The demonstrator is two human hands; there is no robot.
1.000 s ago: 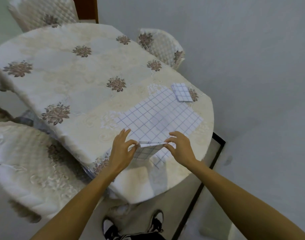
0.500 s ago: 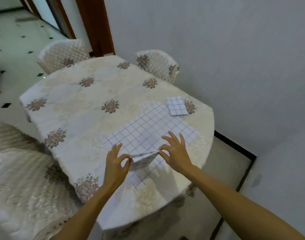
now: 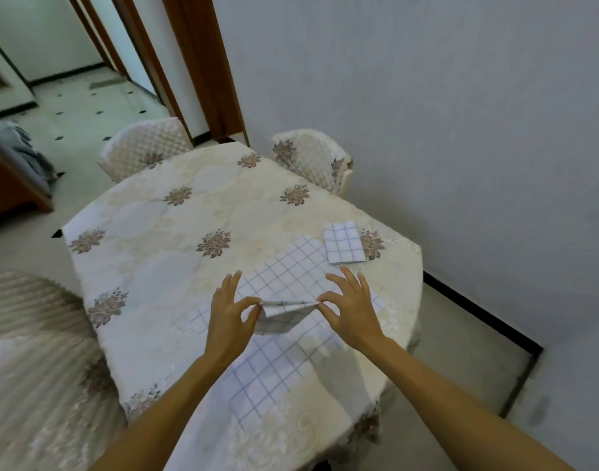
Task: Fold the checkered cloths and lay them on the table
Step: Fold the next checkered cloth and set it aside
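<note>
Your left hand (image 3: 228,316) pinches the raised fold of the large white cloth with thin grey-blue check lines (image 3: 284,277). Thumb is against forefinger, and the other three fingers are fanned up and loose. Your right hand (image 3: 352,311) does the same at the other end of that fold, thumb and forefinger nipped on it, the rest spread above the cloth.

Between the two hands the pinched edge runs straight and taut, lifted off the surface. Under it a flap sags in a shallow pouch, shaded grey. Beyond your fingertips the cloth lies flat, one corner pointing away. Below your wrists the near part also lies flat, passing under your left forearm, with some ripples under the right wrist. Cannot tell if its near corner hangs over the edge.

The small folded checkered cloth (image 3: 345,242), same white with grey-blue lines, is a neat rectangle. It lies just beyond your right fingertips, at the big cloth's far corner; touching or overlapping, cannot tell.

Both sit on the oval table covered in cream fabric with brown flower prints (image 3: 175,239). Two quilted cream chairs (image 3: 145,147) stand well beyond the hands.
</note>
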